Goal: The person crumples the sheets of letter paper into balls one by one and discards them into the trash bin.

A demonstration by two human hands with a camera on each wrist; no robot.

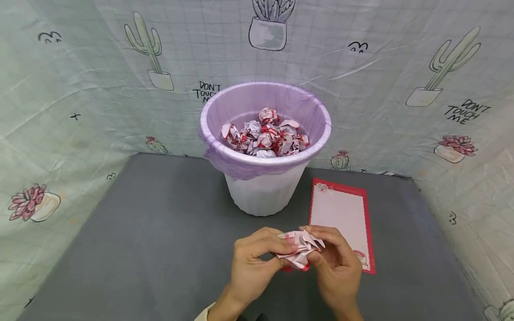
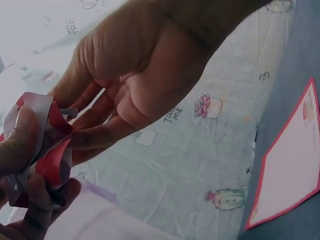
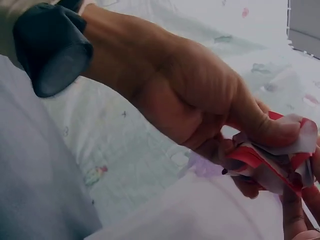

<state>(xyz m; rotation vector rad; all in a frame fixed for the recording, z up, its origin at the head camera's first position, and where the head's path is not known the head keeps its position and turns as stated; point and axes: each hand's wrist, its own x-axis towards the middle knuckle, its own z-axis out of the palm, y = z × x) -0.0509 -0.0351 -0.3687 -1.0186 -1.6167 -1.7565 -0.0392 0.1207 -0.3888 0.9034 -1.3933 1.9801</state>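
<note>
Both hands hold one partly crumpled sheet of paper (image 1: pixel 299 249), white with red edges, above the near part of the table. The left hand (image 1: pixel 253 258) pinches its left side between thumb and fingers. On the opposite side the right hand (image 1: pixel 339 263) grips it, thumb in front and fingers curled behind. Close up, the left wrist view shows the crumpled paper's red and white folds bent into loops. Part of the paper is hidden by fingers in the right wrist view. A flat red-bordered sheet (image 1: pixel 341 218) lies on the table, just beyond the right hand.
Behind the hands stands a white bin (image 1: pixel 263 194) lined with a purple bag (image 1: pixel 237 167). Several crumpled paper balls (image 1: pixel 265 140) lie inside it. A cloth (image 1: pixel 385 76) printed with cacti surrounds the grey table (image 1: pixel 160 249) at the back and sides.
</note>
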